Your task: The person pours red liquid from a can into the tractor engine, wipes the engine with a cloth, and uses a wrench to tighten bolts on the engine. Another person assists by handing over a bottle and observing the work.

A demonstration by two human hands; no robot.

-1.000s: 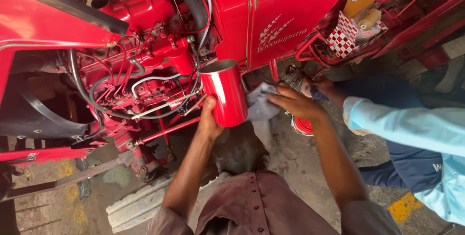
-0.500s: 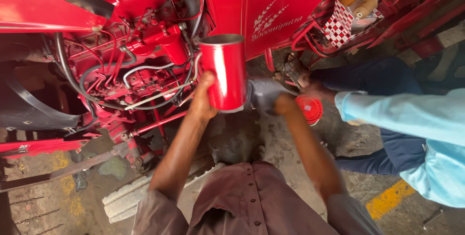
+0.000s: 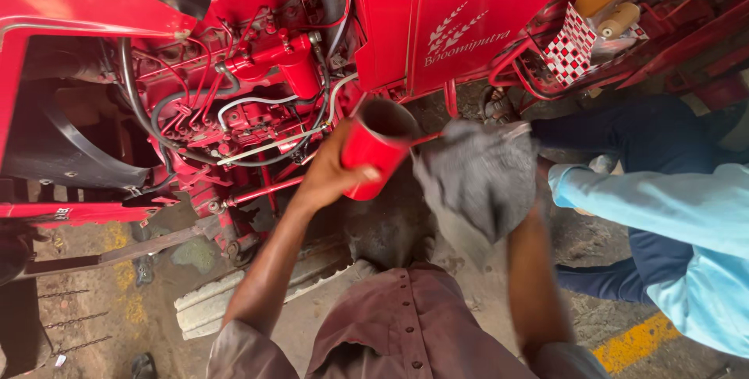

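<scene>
While gripped round its wall by the left hand [image 3: 331, 176], the red can [image 3: 378, 149] sits tilted at centre, mouth toward 1 o'clock: rigid metal, likely light, possibly oily. At 3 o'clock, the right hand, hidden, clutches a limp grey rag [image 3: 484, 176].

Glossy red painted metal canister [image 3: 378, 149]; matt grey rag [image 3: 484, 176], seemingly cloth, blurred.

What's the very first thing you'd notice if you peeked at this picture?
Probably the big red tractor engine filling the top of the view, all pipes and hoses. Right in the middle, the left hand grips a red metal cup tipped with its open mouth up, and the right hand holds a grey rag beside it. At the right edge crouches another person in a light blue sleeve.
</scene>
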